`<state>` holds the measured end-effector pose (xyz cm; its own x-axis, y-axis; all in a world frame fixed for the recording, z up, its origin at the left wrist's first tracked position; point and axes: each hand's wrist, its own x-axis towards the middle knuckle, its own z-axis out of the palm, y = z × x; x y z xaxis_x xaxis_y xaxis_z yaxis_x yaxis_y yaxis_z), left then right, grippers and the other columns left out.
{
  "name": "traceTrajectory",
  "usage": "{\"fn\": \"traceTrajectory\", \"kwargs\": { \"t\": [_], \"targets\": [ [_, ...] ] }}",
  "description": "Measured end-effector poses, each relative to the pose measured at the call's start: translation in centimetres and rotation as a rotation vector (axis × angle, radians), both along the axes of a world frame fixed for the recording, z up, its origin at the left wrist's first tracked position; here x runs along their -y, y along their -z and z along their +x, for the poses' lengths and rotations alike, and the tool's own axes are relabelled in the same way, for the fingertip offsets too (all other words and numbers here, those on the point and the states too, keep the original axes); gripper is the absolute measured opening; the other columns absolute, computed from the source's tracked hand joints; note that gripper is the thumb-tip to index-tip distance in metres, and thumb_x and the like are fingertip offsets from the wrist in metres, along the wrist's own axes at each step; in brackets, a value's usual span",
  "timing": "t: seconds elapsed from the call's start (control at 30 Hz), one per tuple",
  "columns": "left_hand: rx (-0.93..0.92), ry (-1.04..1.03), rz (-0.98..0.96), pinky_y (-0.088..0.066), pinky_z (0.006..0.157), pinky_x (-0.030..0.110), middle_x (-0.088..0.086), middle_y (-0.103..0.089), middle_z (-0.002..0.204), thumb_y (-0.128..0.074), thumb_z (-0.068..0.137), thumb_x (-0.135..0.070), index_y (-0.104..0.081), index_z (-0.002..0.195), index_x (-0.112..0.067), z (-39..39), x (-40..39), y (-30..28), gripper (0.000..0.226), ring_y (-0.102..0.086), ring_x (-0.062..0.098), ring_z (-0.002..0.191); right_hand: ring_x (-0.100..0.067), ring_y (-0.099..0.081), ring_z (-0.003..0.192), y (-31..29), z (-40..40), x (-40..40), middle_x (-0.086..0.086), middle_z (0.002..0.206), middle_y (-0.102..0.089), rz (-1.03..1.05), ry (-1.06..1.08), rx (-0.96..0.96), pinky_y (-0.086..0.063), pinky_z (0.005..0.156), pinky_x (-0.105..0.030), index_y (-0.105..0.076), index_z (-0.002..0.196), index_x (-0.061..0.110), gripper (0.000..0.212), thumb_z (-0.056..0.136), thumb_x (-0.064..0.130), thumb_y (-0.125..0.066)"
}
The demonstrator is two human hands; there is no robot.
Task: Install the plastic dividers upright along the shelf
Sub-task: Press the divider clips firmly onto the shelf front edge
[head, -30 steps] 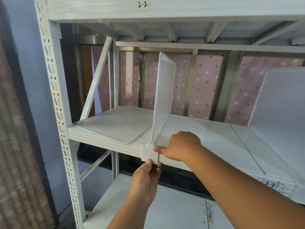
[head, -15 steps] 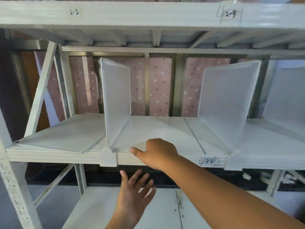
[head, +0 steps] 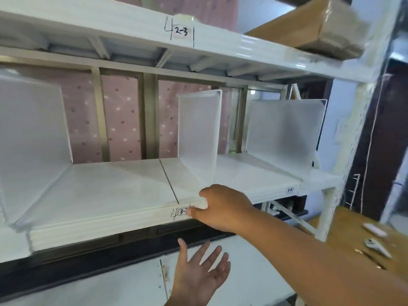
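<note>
Translucent white plastic, the middle divider (head: 197, 133) stands upright on the shelf (head: 106, 191) just above the right hand (head: 223, 206), whose fingers (head: 195, 214) curl over the shelf lip at its foot. It looks light, thin and bendy; best held low at the base. Left hand (head: 201, 274) hangs spread and empty below.
</note>
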<state>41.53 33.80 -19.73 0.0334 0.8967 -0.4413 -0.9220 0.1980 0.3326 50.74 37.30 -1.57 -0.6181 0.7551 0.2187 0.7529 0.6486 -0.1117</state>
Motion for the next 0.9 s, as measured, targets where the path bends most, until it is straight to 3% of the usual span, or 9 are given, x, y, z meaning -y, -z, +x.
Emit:
{"fn": "traceTrajectory", "kwargs": {
  "t": [0.23, 0.43, 0.67, 0.77, 0.9],
  "targets": [
    [0.168, -0.055, 0.177, -0.052, 0.1, 0.067, 0.034, -0.059, 0.143, -0.087, 0.066, -0.07, -0.062, 0.141, -0.01, 3.0, -2.4, -1.6, 0.099, -0.062, 0.061, 0.12, -0.023, -0.058, 0.112, 0.0, 5.0, -4.0, 0.0, 0.126, -0.061, 0.035, 0.171, 0.066, -0.051, 0.086, -0.041, -0.058, 0.128, 0.023, 0.073, 0.078, 0.076, -0.052],
    [0.24, -0.115, 0.274, -0.052, 0.103, 0.064, 0.036, -0.065, 0.135, -0.098, 0.051, -0.062, -0.059, 0.143, -0.007, 3.3, -3.8, -1.7, 0.115, -0.062, 0.058, 0.124, -0.023, -0.059, 0.104, -0.1, 4.4, -7.7, 0.0, 0.12, -0.06, 0.043, 0.143, 0.128, -0.052, 0.083, -0.04, -0.058, 0.124, 0.022, 0.06, 0.079, 0.06, -0.066],
    [0.29, -0.168, 0.348, -0.055, 0.1, 0.064, 0.033, -0.062, 0.142, -0.084, 0.067, -0.073, -0.05, 0.148, -0.008, 3.2, -6.0, -1.8, 0.109, -0.062, 0.048, 0.131, -0.025, -0.044, 0.134, 0.2, 2.9, -11.4, -0.007, 0.148, -0.048, -0.068, -0.07, 0.121, -0.038, 0.109, -0.039, -0.049, 0.145, 0.016, 0.074, 0.082, 0.042, -0.078],
    [0.315, -0.198, 0.345, -0.056, 0.097, 0.064, 0.035, -0.062, 0.14, -0.085, 0.069, -0.07, -0.046, 0.15, -0.01, 3.1, -6.8, -1.5, 0.108, -0.061, 0.048, 0.132, -0.024, -0.043, 0.136, 0.5, 2.5, -12.2, -0.005, 0.151, -0.047, -0.108, -0.127, 0.108, -0.036, 0.111, -0.037, -0.048, 0.146, 0.015, 0.072, 0.085, 0.038, -0.077],
    [0.353, -0.225, 0.349, -0.058, 0.094, 0.063, 0.037, -0.061, 0.137, -0.088, 0.062, -0.071, -0.048, 0.146, 0.001, 2.6, -7.2, -1.3, 0.117, -0.062, 0.05, 0.129, -0.021, -0.061, 0.108, 1.1, 2.2, -12.6, 0.0, 0.117, -0.067, -0.149, -0.179, 0.07, -0.048, 0.091, -0.035, -0.066, 0.125, 0.017, 0.046, 0.084, 0.032, -0.079]
  ]
}}
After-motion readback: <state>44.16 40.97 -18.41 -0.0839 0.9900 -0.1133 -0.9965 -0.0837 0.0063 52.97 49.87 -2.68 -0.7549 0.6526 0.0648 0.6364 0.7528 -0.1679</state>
